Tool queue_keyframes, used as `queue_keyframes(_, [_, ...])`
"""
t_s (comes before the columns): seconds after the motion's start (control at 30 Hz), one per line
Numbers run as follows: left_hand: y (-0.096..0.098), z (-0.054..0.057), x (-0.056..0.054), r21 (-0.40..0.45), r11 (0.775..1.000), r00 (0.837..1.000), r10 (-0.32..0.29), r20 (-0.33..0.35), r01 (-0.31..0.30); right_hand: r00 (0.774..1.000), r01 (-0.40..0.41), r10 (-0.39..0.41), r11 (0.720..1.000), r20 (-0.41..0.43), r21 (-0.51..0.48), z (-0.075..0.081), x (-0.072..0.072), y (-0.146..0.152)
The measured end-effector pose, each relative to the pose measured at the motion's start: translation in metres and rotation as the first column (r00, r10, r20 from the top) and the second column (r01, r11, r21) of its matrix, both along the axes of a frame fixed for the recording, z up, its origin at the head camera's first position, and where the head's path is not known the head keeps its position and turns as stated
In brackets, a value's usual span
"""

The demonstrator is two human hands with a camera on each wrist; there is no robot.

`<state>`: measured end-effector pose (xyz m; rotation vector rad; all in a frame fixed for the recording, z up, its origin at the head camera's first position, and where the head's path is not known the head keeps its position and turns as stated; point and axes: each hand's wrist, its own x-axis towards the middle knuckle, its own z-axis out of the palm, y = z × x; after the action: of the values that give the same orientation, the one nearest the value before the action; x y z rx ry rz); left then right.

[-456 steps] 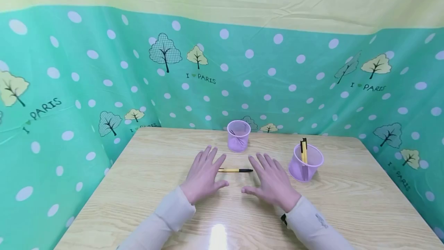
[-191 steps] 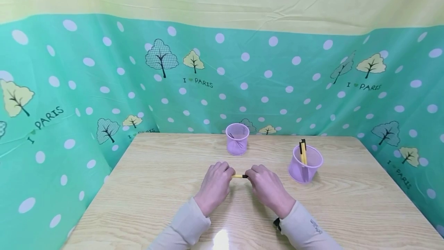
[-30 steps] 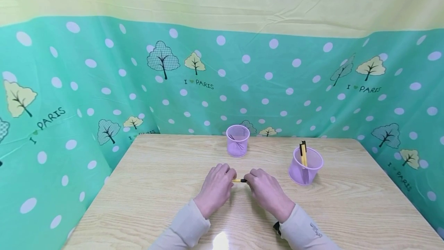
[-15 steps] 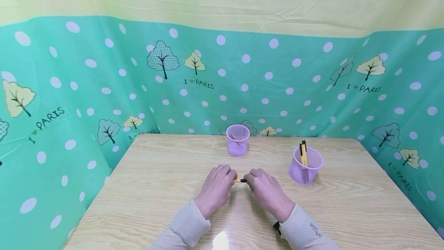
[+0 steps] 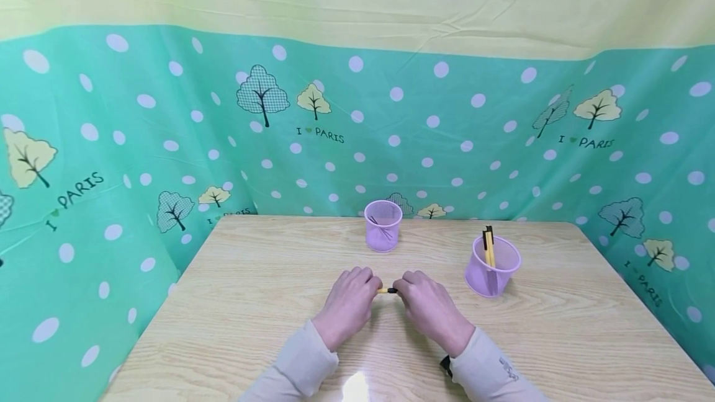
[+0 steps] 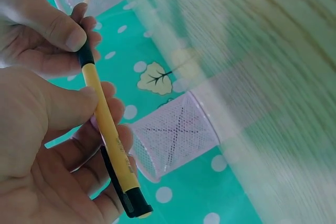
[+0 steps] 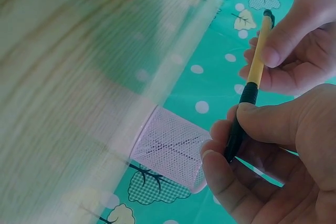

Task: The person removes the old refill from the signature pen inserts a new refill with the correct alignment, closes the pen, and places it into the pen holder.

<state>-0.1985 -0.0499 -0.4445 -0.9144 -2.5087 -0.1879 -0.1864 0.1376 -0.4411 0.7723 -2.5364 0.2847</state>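
In the head view, both hands hold a yellow ballpoint pen (image 5: 385,290) with black ends, level over the middle of the table. My left hand (image 5: 347,304) pinches the yellow barrel between thumb and fingers. The left wrist view shows the pen's black clip and push-button end (image 6: 135,203) beyond those fingers. My right hand (image 5: 434,310) pinches the ribbed black grip between thumb and fingertips. Toward its fingers the black tip section (image 7: 234,142) tapers, its very point close to the fingertips in the right wrist view.
A lilac mesh cup (image 5: 383,238) stands near the table's back edge. To the right, another lilac cup (image 5: 485,281) holds yellow pens (image 5: 489,247) with black clips. A dotted green curtain (image 5: 313,160) hangs behind the wooden table (image 5: 234,290).
Earliest, both hands lay spread beside the pen on the table; later both gripped it. Over the last second the left fingers shifted slightly right, and less yellow barrel shows between the hands.
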Motion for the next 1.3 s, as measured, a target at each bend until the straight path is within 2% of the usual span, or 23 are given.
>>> queue_keyframes(0.23, [-0.0008,-0.0003,-0.0002,0.001,1.000,1.000,-0.009,-0.005,0.009,1.000,0.005,-0.005,1.000,0.002,0.002,0.0005,0.0001,0.0000])
queue_keyframes(0.5, [-0.0009,0.0004,0.0005,0.041,0.999,0.998,-0.006,0.055,0.004,1.000,0.009,-0.009,1.000,0.011,0.015,0.0011,0.0005,0.0003])
queue_keyframes(0.7, [-0.0009,0.0014,0.0002,0.070,0.997,0.998,-0.014,0.066,0.009,1.000,0.009,-0.009,1.000,0.015,0.017,0.0020,0.0010,0.0002])
queue_keyframes(1.3, [0.0000,0.0009,0.0004,0.029,0.999,0.998,0.016,0.056,-0.017,1.000,-0.002,0.001,1.000,0.015,0.007,0.0018,0.0012,0.0008])
